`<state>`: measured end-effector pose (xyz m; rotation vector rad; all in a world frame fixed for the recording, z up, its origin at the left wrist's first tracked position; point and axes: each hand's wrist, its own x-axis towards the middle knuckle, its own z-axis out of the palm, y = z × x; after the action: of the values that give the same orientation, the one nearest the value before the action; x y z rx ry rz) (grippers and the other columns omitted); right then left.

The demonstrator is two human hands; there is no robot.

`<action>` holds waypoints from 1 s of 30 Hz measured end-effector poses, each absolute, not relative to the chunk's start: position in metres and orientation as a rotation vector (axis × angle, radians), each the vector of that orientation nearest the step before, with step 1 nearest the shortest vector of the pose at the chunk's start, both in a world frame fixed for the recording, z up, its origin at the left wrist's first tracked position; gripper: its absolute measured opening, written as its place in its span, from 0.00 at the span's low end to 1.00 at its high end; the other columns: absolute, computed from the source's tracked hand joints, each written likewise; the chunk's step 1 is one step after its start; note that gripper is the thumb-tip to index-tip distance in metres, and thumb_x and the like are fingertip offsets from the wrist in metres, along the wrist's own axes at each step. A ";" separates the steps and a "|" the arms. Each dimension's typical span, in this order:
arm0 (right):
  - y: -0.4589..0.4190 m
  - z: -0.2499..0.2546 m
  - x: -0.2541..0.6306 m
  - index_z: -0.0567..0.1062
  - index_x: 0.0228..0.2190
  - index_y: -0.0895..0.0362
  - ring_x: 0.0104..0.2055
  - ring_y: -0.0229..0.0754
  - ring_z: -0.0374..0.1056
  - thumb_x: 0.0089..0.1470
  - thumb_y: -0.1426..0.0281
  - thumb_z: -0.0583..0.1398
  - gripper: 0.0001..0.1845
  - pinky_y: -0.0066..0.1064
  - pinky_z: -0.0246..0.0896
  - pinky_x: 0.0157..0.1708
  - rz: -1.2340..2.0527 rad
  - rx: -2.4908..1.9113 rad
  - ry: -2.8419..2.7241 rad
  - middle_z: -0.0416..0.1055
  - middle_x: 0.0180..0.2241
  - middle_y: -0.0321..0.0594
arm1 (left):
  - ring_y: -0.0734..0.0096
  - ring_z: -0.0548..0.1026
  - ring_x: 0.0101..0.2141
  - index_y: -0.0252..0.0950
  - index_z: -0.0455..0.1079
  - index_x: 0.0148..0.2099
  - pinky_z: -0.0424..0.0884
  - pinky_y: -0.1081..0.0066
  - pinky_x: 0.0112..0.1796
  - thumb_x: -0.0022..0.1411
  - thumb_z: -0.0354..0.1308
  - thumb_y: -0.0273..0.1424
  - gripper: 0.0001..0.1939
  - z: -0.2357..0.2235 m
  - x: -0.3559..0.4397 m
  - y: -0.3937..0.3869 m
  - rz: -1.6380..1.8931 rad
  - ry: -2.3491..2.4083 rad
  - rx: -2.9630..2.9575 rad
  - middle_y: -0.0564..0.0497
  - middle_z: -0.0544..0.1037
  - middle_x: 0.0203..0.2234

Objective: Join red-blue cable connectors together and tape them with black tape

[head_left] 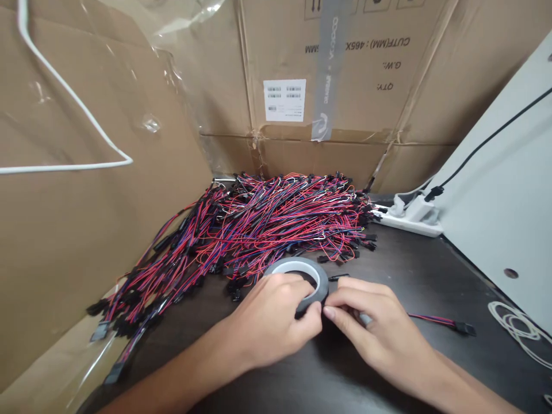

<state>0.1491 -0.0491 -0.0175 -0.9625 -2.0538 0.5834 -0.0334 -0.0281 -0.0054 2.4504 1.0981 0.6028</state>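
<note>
My left hand [280, 316] grips a roll of dark grey tape [322, 280] with a pale inner core, its fingers reaching into the ring. Against the roll's right edge, my right hand [371, 322] is closed, thumb and forefinger pinched at the tape's rim. Any loose strip between those fingertips is too small to make out. A short wire cable [431, 317] with red and blue strands comes out past the right hand and ends in a black connector [464, 328]. A black piece [338, 277] shows just above the right fingers; whether it belongs to this cable is hidden.
Behind my hands lies a big heap of red, blue and black wire cables [288, 213] with connectors. A white power strip [409, 221] with plugs stands at the back right. Cardboard [353, 109] walls the back and left. A coiled pale cord [513, 322] lies right.
</note>
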 end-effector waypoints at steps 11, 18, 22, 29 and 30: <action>-0.081 -0.024 0.131 0.69 0.21 0.55 0.18 0.37 0.55 0.60 0.81 0.47 0.21 0.29 0.50 0.16 0.087 -0.646 -2.365 0.61 0.17 0.36 | 0.78 0.59 0.18 0.34 0.65 0.19 0.55 0.73 0.23 0.55 0.52 0.25 0.12 -0.004 -0.038 -0.013 0.806 1.049 2.499 0.56 0.63 0.15; -0.070 -0.027 0.139 0.75 0.31 0.60 0.23 0.37 0.56 0.61 0.78 0.52 0.13 0.29 0.51 0.20 0.229 -0.660 -2.212 0.62 0.21 0.38 | 0.75 0.70 0.21 0.32 0.74 0.25 0.64 0.75 0.26 0.59 0.51 0.25 0.13 -0.004 -0.044 -0.006 0.985 0.993 2.431 0.51 0.76 0.21; -0.062 -0.018 0.147 0.76 0.35 0.60 0.24 0.35 0.59 0.60 0.77 0.56 0.08 0.27 0.55 0.22 0.496 -0.768 -2.021 0.63 0.23 0.37 | 0.74 0.72 0.22 0.31 0.75 0.27 0.65 0.75 0.27 0.58 0.51 0.25 0.12 -0.002 -0.043 -0.008 1.039 0.978 2.477 0.50 0.77 0.21; -0.075 -0.002 0.130 0.71 0.48 0.56 0.23 0.34 0.60 0.58 0.74 0.57 0.16 0.24 0.59 0.23 0.707 -0.956 -1.808 0.63 0.22 0.31 | 0.74 0.72 0.22 0.32 0.74 0.27 0.66 0.75 0.26 0.59 0.51 0.26 0.13 -0.003 -0.045 -0.007 1.109 0.942 2.516 0.50 0.77 0.21; -0.081 -0.002 0.126 0.71 0.46 0.56 0.22 0.34 0.61 0.57 0.74 0.57 0.14 0.23 0.59 0.22 0.770 -0.990 -1.727 0.64 0.22 0.31 | 0.74 0.72 0.22 0.32 0.74 0.27 0.66 0.75 0.27 0.59 0.51 0.26 0.13 -0.004 -0.045 -0.006 1.104 0.945 2.509 0.50 0.77 0.21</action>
<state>0.1261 -0.0810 -0.0019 -0.9898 -1.7275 0.7705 -0.0449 -0.0064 -0.0041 2.5088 0.9453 1.1043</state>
